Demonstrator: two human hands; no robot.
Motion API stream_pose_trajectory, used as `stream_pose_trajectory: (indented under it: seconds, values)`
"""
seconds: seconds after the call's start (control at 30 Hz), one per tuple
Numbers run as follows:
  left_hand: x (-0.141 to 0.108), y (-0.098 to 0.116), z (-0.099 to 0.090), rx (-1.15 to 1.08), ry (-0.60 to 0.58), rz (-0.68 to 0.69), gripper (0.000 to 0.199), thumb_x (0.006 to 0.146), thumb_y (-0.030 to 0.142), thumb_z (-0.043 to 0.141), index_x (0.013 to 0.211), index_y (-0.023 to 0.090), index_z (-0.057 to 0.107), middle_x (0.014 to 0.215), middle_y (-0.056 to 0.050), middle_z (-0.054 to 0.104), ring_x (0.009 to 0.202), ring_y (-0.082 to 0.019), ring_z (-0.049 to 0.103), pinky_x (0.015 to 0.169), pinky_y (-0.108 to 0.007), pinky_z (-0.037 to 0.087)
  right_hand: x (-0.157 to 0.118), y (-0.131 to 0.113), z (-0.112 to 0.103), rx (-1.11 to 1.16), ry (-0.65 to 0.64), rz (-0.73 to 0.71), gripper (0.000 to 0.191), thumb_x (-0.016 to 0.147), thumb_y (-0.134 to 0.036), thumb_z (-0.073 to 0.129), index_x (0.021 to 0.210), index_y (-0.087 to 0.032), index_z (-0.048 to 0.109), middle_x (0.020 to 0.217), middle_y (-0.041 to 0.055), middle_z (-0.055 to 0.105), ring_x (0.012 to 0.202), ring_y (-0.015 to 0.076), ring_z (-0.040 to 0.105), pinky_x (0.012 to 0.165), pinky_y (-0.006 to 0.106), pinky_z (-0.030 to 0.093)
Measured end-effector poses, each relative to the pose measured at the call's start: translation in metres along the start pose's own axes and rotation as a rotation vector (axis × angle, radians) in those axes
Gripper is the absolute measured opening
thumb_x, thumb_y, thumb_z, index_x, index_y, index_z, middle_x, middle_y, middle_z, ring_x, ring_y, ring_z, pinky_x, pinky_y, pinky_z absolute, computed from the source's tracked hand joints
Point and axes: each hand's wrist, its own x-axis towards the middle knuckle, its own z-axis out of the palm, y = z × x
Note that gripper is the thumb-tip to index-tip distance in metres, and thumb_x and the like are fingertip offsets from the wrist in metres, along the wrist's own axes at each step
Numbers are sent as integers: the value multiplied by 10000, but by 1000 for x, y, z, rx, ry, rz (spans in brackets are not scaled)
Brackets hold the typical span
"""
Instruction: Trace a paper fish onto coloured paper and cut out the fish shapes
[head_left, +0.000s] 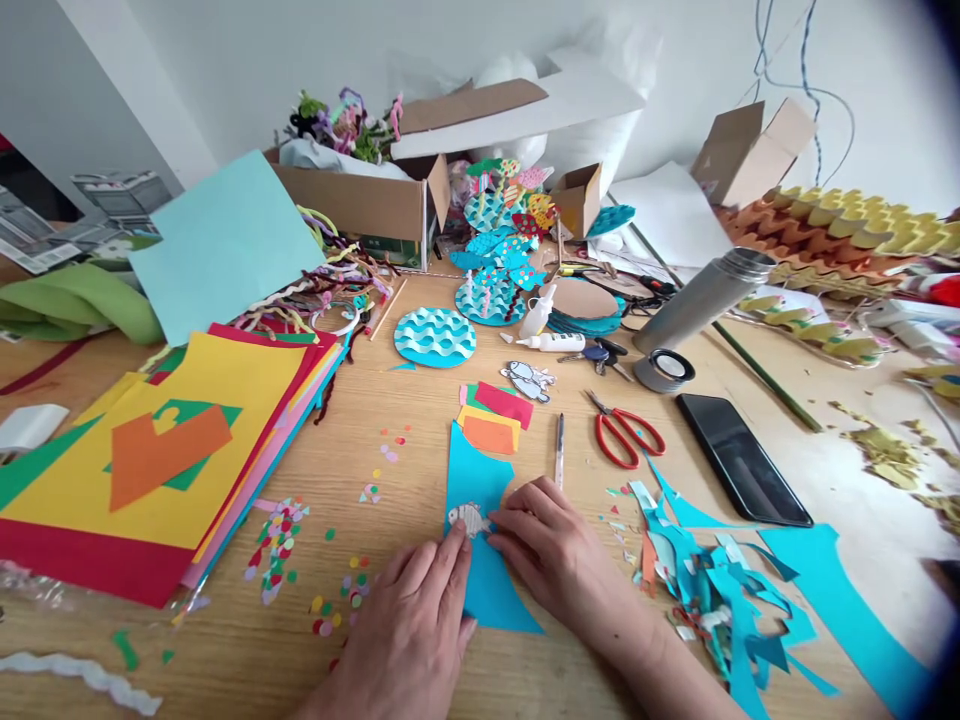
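Observation:
A small striped paper fish cutout (469,519) lies on a piece of blue paper (491,590) with curved cut edges. My left hand (420,610) rests on the paper's left side, fingers stretched out, the index fingertip pressing on the fish. From the right, my right hand (559,550) has bent fingers and thumb closed at the fish's tail, partly covering it. Above the blue paper lie orange (489,435) and red (506,403) paper pieces. A pen (559,450) and red-handled scissors (628,435) lie beyond my right hand. Another grey fish cutout (529,380) lies farther back.
Stacked coloured paper (247,370) is at left, with confetti dots (277,540) nearby. Blue scraps (727,600) and a black phone (742,460) are at right. A steel flask (697,305), glue bottle (555,342), wavy blue disc (435,337) and cardboard box (352,205) stand farther back.

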Motion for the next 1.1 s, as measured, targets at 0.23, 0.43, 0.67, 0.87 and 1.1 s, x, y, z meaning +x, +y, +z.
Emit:
stream_pose_trajectory:
  seconds: [0.23, 0.43, 0.67, 0.87, 1.1]
  values:
    - [0, 1, 0, -8, -4, 3, 411, 932, 322, 431, 1262, 110, 551, 1298, -83, 585, 1024, -219, 521, 882, -355, 337, -1, 0, 1, 22, -7, 7, 136, 926, -200, 514, 907, -169, 645, 875, 85, 588, 828, 214, 480, 713, 368, 460]
    - [2, -1, 2, -31, 25, -2, 456, 904, 395, 474, 1275, 141, 549, 1278, -73, 596, 928, -202, 532, 824, -339, 360, -2, -3, 0, 4, -45, 41, 144, 931, -213, 506, 926, -176, 645, 891, 80, 578, 846, 213, 482, 734, 369, 454]
    - [6, -4, 13, -2, 141, 19, 386, 858, 303, 520, 1196, 140, 612, 1169, -65, 651, 877, -210, 526, 783, -345, 371, 0, -6, -2, -48, -47, 57, 149, 921, -220, 522, 839, -182, 640, 859, 69, 568, 840, 204, 487, 730, 349, 458]
    - [6, -2, 17, 23, 180, 31, 364, 857, 272, 507, 1173, 134, 624, 1143, -59, 665, 877, -216, 527, 771, -361, 373, 1, -8, -8, -58, -4, 34, 129, 912, -224, 534, 927, -187, 657, 855, 69, 595, 833, 204, 507, 731, 341, 462]
    - [7, 3, 11, -40, 76, -60, 390, 903, 285, 446, 1251, 169, 581, 1190, -29, 653, 879, -201, 525, 769, -360, 384, 1, 29, -29, -500, 174, 233, 319, 909, -99, 453, 1177, -145, 620, 841, 98, 636, 818, 241, 540, 720, 352, 438]
